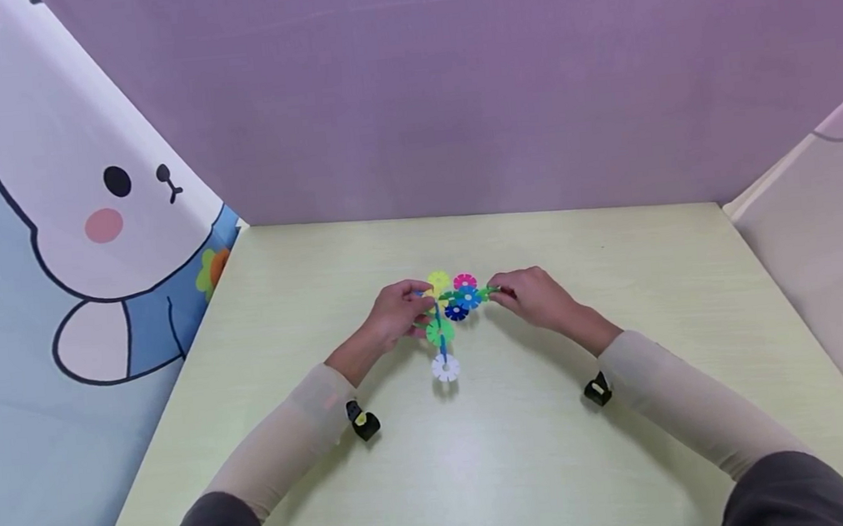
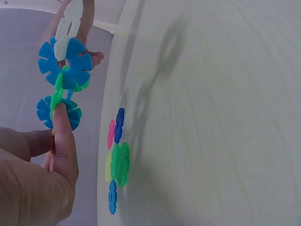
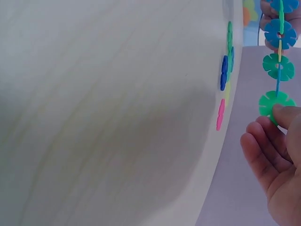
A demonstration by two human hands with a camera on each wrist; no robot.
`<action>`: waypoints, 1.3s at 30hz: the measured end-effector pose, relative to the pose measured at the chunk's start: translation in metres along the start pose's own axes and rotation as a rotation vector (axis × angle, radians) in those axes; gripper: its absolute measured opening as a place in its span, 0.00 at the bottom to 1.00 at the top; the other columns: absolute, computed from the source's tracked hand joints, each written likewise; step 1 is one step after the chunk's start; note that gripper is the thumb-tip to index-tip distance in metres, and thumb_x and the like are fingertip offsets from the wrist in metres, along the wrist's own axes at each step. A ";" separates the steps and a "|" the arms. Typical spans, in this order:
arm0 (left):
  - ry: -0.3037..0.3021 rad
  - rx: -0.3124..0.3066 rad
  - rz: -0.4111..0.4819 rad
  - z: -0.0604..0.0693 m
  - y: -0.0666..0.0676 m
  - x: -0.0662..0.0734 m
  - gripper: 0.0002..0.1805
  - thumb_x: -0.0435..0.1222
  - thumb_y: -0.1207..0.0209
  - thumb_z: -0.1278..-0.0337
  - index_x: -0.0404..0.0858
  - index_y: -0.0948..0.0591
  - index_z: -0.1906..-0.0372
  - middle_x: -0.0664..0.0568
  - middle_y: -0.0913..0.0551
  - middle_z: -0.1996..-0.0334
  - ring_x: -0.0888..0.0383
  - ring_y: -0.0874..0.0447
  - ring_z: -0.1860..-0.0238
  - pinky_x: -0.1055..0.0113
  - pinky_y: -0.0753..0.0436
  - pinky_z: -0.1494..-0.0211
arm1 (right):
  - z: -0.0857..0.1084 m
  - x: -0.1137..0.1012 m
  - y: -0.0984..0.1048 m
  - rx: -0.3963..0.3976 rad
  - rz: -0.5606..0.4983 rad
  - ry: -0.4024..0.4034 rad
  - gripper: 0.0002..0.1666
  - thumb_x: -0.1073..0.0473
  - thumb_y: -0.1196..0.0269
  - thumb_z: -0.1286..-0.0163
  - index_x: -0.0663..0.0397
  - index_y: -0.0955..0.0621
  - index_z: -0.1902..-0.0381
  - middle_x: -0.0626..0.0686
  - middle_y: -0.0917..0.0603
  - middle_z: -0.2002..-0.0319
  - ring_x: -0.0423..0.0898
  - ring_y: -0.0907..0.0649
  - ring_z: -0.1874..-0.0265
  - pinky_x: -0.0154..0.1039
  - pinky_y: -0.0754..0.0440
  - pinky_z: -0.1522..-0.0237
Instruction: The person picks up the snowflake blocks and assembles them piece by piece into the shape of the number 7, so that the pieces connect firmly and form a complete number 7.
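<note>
A chain of notched plastic discs, slotted edge to edge, runs in the air between both hands. My left hand (image 1: 396, 311) pinches it between thumb and fingers at its bend; in the left wrist view the fingers touch a blue disc (image 2: 74, 117). From there a green disc (image 1: 434, 334) and a white disc (image 1: 439, 372) extend toward the person. At the other end, my right hand (image 1: 533, 295) pinches a green disc (image 3: 268, 102) between thumb and forefinger, its other fingers loosely bent. Fingers partly hide the held discs.
Loose discs lie on the pale table (image 1: 485, 475) beyond or beneath the chain: pink (image 3: 220, 114), dark blue (image 3: 224, 73), green (image 2: 123, 165), yellow (image 1: 439, 279) and blue (image 2: 112, 197). A purple partition (image 1: 453, 110) stands at the table's far edge.
</note>
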State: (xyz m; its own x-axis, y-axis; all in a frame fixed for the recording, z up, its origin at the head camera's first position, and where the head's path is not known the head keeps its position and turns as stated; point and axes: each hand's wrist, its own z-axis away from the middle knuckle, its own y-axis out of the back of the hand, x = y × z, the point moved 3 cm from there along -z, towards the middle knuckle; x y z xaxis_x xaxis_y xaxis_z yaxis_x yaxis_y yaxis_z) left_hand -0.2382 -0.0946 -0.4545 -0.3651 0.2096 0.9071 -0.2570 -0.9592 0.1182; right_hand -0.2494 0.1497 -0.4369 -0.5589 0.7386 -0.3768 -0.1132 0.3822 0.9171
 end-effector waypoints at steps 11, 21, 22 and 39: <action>0.018 0.012 0.010 -0.002 0.000 -0.001 0.20 0.36 0.40 0.28 0.41 0.22 0.35 0.49 0.20 0.59 0.58 0.16 0.68 0.67 0.13 0.70 | 0.001 -0.002 -0.001 0.033 0.002 0.019 0.09 0.59 0.34 0.28 0.57 0.13 0.55 0.49 0.13 0.71 0.40 0.26 0.77 0.35 0.26 0.70; 0.023 0.012 0.014 -0.005 -0.002 0.002 0.19 0.36 0.40 0.28 0.41 0.22 0.36 0.49 0.18 0.58 0.58 0.16 0.68 0.68 0.14 0.71 | 0.004 0.000 -0.003 0.078 -0.003 0.028 0.08 0.60 0.34 0.28 0.58 0.13 0.56 0.50 0.14 0.73 0.39 0.26 0.78 0.34 0.27 0.72; 0.026 0.013 0.015 -0.006 -0.002 0.001 0.19 0.36 0.40 0.28 0.42 0.21 0.36 0.49 0.18 0.58 0.58 0.16 0.68 0.68 0.14 0.71 | 0.005 0.000 -0.002 0.084 -0.007 0.032 0.08 0.60 0.33 0.29 0.58 0.13 0.56 0.50 0.14 0.73 0.39 0.26 0.78 0.34 0.27 0.72; 0.015 -0.026 0.038 -0.003 -0.002 -0.007 0.20 0.36 0.40 0.28 0.42 0.23 0.35 0.47 0.18 0.56 0.57 0.14 0.66 0.64 0.11 0.68 | -0.002 -0.009 0.011 0.075 0.034 0.099 0.07 0.60 0.33 0.29 0.56 0.13 0.57 0.52 0.09 0.65 0.44 0.14 0.71 0.43 0.13 0.61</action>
State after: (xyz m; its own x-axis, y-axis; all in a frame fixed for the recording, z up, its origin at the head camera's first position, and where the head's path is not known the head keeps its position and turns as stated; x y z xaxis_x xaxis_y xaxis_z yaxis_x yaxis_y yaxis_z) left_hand -0.2378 -0.0939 -0.4623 -0.3885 0.1762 0.9045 -0.2657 -0.9613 0.0732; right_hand -0.2471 0.1461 -0.4226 -0.6406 0.6947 -0.3271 -0.0332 0.4006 0.9157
